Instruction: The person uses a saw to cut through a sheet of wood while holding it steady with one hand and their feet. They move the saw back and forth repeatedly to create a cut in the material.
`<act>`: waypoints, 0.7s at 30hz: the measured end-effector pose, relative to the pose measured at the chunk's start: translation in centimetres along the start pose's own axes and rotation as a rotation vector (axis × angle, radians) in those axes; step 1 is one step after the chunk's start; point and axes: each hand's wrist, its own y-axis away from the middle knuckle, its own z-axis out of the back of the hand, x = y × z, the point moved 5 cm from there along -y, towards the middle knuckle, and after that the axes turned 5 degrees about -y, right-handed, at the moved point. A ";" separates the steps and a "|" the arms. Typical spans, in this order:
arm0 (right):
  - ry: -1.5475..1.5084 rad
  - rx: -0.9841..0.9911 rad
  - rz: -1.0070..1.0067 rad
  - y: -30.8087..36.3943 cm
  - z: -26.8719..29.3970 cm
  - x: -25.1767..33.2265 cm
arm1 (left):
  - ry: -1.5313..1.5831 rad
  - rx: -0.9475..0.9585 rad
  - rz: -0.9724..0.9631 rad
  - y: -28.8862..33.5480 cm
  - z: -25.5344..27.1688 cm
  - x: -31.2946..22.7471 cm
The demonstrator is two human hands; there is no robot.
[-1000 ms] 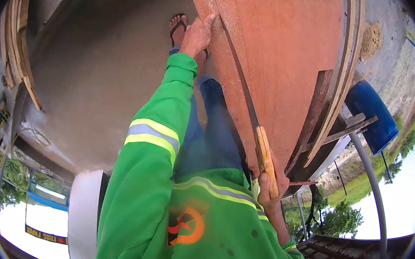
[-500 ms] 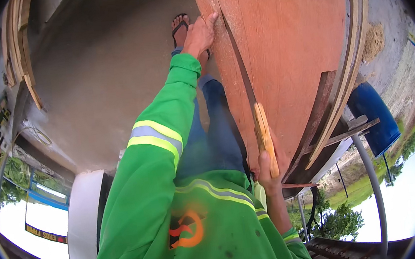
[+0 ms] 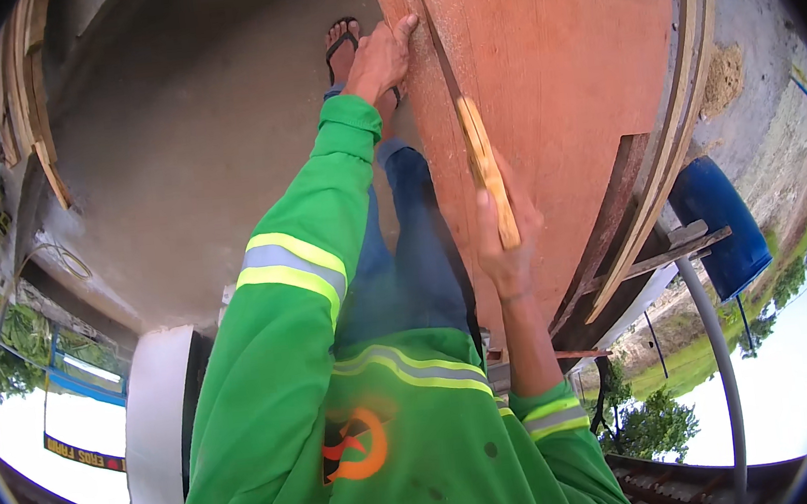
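A wide reddish wooden board (image 3: pixel 561 72) stretches away from me, with a long cut line running along its left part. My right hand (image 3: pixel 509 259) is closed round the light wooden handle of a handsaw (image 3: pixel 485 171). The narrow dark blade lies in the cut, its far part hidden in the wood. At the board's left edge, my left hand (image 3: pixel 383 61) grips the strip beside the cut, thumb on top and the other fingers partly hidden. Pale sawdust speckles the surface near that hand.
Long wooden strips (image 3: pixel 683 79) run along the board's right side. Beyond them are a blue barrel (image 3: pixel 724 226) and a grey post (image 3: pixel 712 349). More lumber (image 3: pixel 24 94) stands at the far left. My sandalled foot (image 3: pixel 342 49) is on the concrete floor (image 3: pixel 209 144) beside the board.
My right hand has pushed the saw forward, away from my body, so less blade shows above the board. My left hand keeps its grip on the board's edge.
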 end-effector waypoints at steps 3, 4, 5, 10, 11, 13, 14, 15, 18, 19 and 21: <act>-0.098 -0.115 0.060 -8.5 -3.1 -0.2 | 0.104 0.074 -0.028 -0.6 -1.1 -1.8; -0.084 -0.091 0.081 -6.4 -2.9 -0.4 | 0.202 0.138 0.036 0.4 -1.2 -1.2; -0.069 -0.067 0.101 -4.0 -2.4 -0.4 | 0.268 0.177 0.108 0.5 -0.6 0.4; -0.043 0.068 -0.225 13.9 6.8 1.4 | -0.083 -0.049 0.052 0.1 0.4 1.1; -0.057 0.081 -0.137 12.9 6.4 1.2 | -0.017 -0.030 0.021 1.0 0.3 0.8; 0.040 0.047 0.099 5.4 2.8 0.7 | 0.006 -0.020 0.009 0.5 0.1 0.3; -0.012 -0.014 0.029 -0.3 0.1 -1.1 | -0.030 -0.010 0.038 0.2 -0.8 0.1; -0.042 -0.034 0.001 -6.1 -2.2 -1.3 | -0.014 0.040 -0.003 0.3 -1.0 -1.5; -0.064 -0.093 0.076 -7.5 -3.2 -0.1 | 0.003 0.088 -0.054 0.5 -0.7 -1.7; -0.056 -0.085 0.081 -4.9 -2.2 -0.3 | 0.108 0.218 0.045 1.3 -0.5 -0.8; -0.052 0.030 -0.019 4.7 2.3 0.6 | 0.126 0.158 0.076 1.0 1.7 -0.2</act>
